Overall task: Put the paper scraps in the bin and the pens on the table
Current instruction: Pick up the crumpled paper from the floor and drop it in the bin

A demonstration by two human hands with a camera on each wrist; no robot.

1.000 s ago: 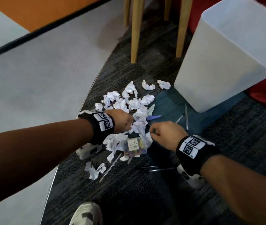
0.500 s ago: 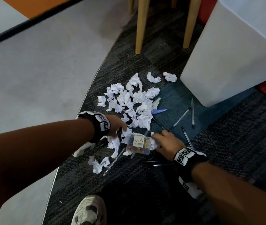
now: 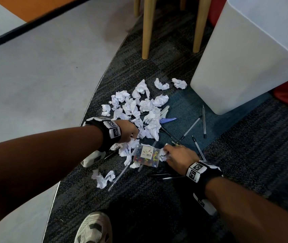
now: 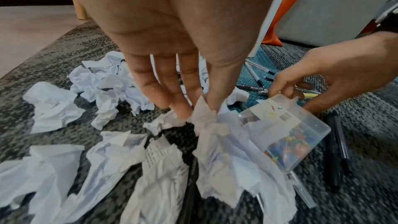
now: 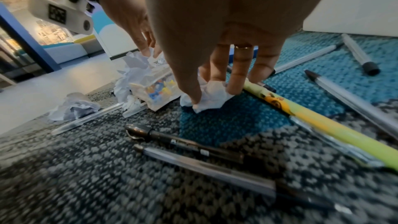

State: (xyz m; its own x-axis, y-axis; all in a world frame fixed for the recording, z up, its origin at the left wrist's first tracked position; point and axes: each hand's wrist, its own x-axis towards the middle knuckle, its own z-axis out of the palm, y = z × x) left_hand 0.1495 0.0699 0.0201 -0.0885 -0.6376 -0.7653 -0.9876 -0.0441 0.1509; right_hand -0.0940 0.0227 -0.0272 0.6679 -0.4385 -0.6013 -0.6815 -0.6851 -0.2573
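Observation:
Several crumpled white paper scraps (image 3: 139, 106) lie in a pile on the dark carpet, with several pens (image 3: 204, 121) scattered to their right. The white bin (image 3: 245, 67) stands behind the pens. At the pile's near edge, my left hand (image 3: 133, 137) pinches a paper scrap (image 4: 206, 117) between thumb and fingers. My right hand (image 3: 166, 151) grips a small crumpled scrap (image 5: 212, 96) with thumb and fingertips, right beside a clear box of coloured pushpins (image 3: 145, 156). A yellow-green pen (image 5: 301, 113) lies just right of that scrap.
Wooden chair legs (image 3: 146, 27) stand behind the pile. Smooth grey floor (image 3: 43, 76) borders the carpet on the left. Two dark pens (image 5: 193, 146) lie under my right wrist. A blue plastic item (image 3: 167, 120) sits among the scraps. My shoe (image 3: 94, 228) is near the bottom edge.
Both hands have come nearer, to the front edge of the pile. The left now pinches a scrap; the right has moved left onto a scrap beside the pushpin box.

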